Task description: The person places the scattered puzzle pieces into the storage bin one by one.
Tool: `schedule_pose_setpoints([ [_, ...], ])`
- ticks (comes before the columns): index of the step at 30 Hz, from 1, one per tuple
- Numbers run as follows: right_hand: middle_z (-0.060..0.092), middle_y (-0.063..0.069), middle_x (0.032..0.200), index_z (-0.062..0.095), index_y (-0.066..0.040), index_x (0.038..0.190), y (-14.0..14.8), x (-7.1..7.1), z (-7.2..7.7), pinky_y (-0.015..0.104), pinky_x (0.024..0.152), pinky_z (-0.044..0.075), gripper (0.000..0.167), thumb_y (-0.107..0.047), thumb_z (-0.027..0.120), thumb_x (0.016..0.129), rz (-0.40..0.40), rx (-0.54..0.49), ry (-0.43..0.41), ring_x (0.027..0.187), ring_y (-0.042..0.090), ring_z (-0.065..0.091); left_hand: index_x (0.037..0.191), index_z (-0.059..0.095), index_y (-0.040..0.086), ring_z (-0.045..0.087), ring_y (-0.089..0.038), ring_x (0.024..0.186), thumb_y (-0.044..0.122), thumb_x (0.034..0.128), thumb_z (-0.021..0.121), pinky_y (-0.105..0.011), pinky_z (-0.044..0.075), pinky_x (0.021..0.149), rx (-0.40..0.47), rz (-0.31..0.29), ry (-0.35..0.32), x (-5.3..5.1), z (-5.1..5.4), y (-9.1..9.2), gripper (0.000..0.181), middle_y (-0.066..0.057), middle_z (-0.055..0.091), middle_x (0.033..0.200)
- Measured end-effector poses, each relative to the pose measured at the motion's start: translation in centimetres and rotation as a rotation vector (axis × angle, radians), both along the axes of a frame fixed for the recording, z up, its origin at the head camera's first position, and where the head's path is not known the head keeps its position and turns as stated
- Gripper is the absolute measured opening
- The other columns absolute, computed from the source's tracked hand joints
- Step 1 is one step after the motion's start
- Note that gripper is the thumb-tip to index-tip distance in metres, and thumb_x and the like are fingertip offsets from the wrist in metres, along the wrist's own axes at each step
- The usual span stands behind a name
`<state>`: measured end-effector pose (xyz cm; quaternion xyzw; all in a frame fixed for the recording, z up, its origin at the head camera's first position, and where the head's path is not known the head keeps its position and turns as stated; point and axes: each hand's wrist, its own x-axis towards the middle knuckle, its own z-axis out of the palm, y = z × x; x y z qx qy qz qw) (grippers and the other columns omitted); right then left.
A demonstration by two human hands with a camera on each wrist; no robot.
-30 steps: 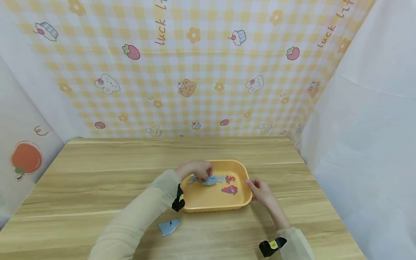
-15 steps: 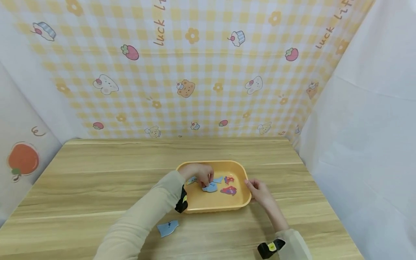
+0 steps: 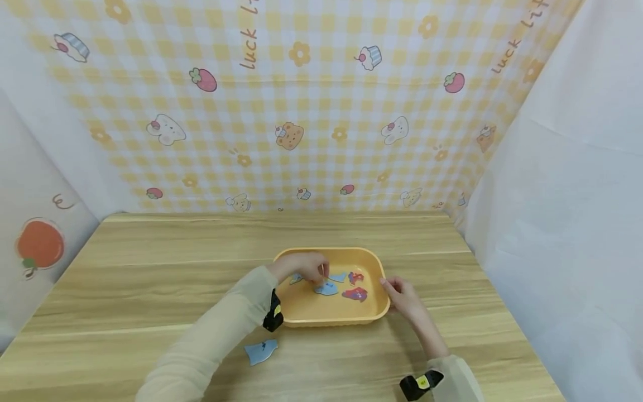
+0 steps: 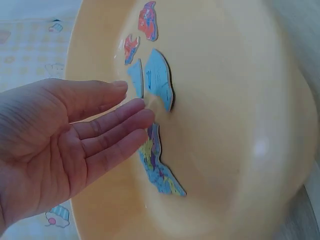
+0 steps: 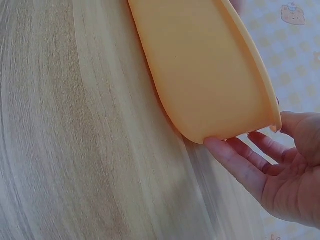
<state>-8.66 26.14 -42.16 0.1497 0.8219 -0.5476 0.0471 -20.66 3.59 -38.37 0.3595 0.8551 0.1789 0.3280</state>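
Note:
My left hand [image 3: 313, 267] reaches into a yellow plastic tray [image 3: 331, 322]. Its fingers are extended, and the thumb stands apart from them in the left wrist view. A fingertip meets or hovers just over a flat blue puzzle piece [image 4: 158, 77]; which one I cannot tell. Beside that lies a smaller blue piece [image 4: 135, 76]. A multicoloured map-like piece [image 4: 159, 167] lies under the other fingers. Two red-purple pieces, one larger [image 3: 355, 294] and one smaller [image 3: 356, 277], lie toward the tray's right end. My right hand [image 3: 404, 295] holds that end, thumb at the rim and fingers beneath.
Another blue piece [image 3: 261, 352] lies on the wooden table [image 3: 171, 279], in front of the tray and near my left sleeve [image 3: 211, 329]. A checked cloth [image 3: 321, 100] hangs behind the table, with white cloth [image 3: 567, 184] at the right.
The blue piece under my left hand has come down a little and lies flat in the tray; the fingers have let go of it. My right hand stays on the tray.

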Motion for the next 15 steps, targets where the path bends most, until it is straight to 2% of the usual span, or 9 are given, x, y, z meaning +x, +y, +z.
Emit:
schedule_pose_setpoints([
  [5,0.059,0.017,0.09,0.053,0.01,0.106,0.0,0.0,0.0,0.032,0.058,0.055,0.039,-0.026,0.047,0.095,-0.001,0.006,-0.004,0.068,0.015,0.062,0.101,0.058,0.002,0.058,-0.02,0.092,0.008,0.0863,0.058,-0.028,0.049,0.075,0.103,0.004,0.038,0.0,0.3,-1.8,0.016,-0.01,0.061,0.1],
  [8,0.059,0.017,0.09,0.053,0.01,0.107,0.1,0.1,0.0,0.031,0.057,0.055,0.039,-0.027,0.047,0.095,-0.003,0.001,-0.009,0.068,0.016,0.062,0.103,0.057,-0.001,0.059,-0.023,0.093,0.009,0.0863,0.058,-0.029,0.05,0.078,0.178,0.016,0.052,0.0,0.6,-3.1,0.019,-0.012,0.062,0.1],
  [15,0.059,0.015,0.089,0.053,0.01,0.105,0.0,0.0,-0.1,0.031,0.058,0.055,0.038,-0.026,0.047,0.095,-0.008,-0.017,-0.007,0.067,0.015,0.061,0.113,0.054,-0.004,0.059,-0.03,0.104,0.007,0.0866,0.058,-0.035,0.048,0.09,0.306,0.107,0.061,0.1,0.9,-6.2,0.028,-0.019,0.06,0.113],
])
